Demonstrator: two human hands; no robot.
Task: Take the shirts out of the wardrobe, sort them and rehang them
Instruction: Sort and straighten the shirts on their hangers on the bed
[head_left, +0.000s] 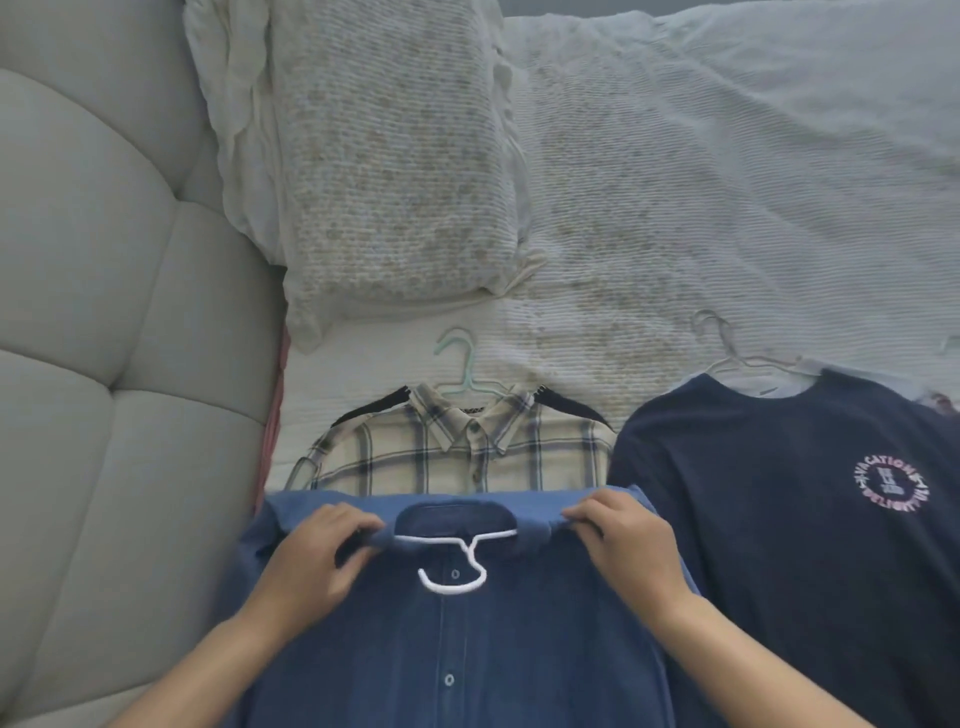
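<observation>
head view | left hand (311, 556) and right hand (618, 540) are each pinching a shoulder of the blue denim button shirt (447, 649) on its white wire hanger (457, 561), lying just below the cream plaid collared shirt (457, 452) | advice: keeping both shoulders level and seams sitting on the hanger arms

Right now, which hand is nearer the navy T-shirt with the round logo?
Right. The right hand pinches the blue shirt's collar just beside the navy T-shirt; the left hand grips the collar's far side.

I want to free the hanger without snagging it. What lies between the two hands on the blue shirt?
In the head view, the white wire hanger lies between the left hand and right hand, on the blue button-up shirt, hook pointing toward the person.
</observation>
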